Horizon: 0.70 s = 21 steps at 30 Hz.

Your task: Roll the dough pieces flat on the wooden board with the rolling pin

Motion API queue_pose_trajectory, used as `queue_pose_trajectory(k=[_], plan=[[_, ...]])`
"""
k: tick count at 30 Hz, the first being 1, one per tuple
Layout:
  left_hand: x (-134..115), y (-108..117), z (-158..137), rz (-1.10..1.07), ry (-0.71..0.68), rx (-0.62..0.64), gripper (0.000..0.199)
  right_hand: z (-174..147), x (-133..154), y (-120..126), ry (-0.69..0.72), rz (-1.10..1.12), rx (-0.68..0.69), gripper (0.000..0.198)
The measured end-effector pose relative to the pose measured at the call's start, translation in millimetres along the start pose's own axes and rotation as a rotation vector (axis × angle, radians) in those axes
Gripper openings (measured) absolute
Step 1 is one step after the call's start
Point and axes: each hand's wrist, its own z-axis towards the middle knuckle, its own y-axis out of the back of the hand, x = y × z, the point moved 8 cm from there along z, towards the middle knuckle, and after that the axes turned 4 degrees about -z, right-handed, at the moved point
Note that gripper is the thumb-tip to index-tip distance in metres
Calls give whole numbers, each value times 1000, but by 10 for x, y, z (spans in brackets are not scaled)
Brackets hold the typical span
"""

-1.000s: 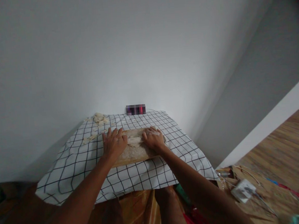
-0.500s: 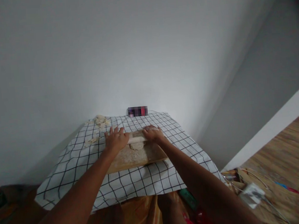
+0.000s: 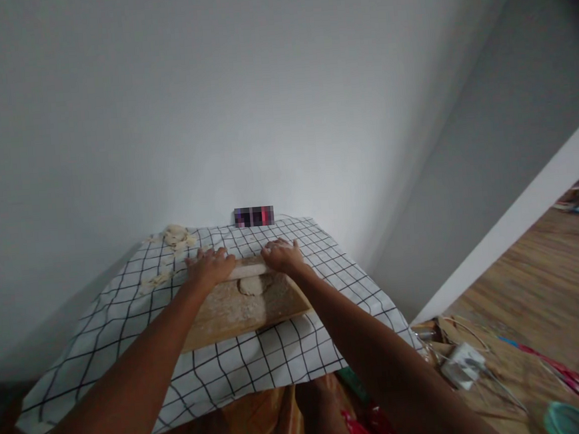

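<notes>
A pale rolling pin [image 3: 249, 268] lies crosswise over a floured wooden board [image 3: 228, 323]. My left hand [image 3: 209, 267] is on its left end, fingers bent over the far side. At the right end, my right hand [image 3: 283, 255] curls over the pin, with white flour on its fingers. Just on the near side of the pin, a small flat piece of dough [image 3: 253, 285] rests on the board; the pin may cover its far part. Both ends of the pin are hidden under my hands.
Under the board is a white checked cloth [image 3: 350, 286]. Dough scraps [image 3: 178, 236] lie at its back left. A blurred-out dark and red object [image 3: 254, 216] stands against the wall. On the floor at right are a white power strip [image 3: 463, 365], cords and a green basin [image 3: 569, 419].
The view has turned a little to the right, so the table appears further left. Both hands stay on the rolling pin, and the left fingers look more bent than before.
</notes>
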Motion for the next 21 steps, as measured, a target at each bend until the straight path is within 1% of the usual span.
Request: queue_pose_trajectory(k=[3,6,10,15,21], plan=[[-11,23,84,-17,30,6,62,48,-68,-79,-60,15,25,53],[9,22,181,-72,57,4,60,110,-105,-112,-84,38,16,52],[21,23,302,-80,42,-26,60,184,-160,-127,-134,73,20,50],[26,40,349,-58,66,-26,57,281,-192,-63,-172,80,-36,46],[5,98,350,-31,80,-64,51,352,-200,-23,-189,76,-101,49]])
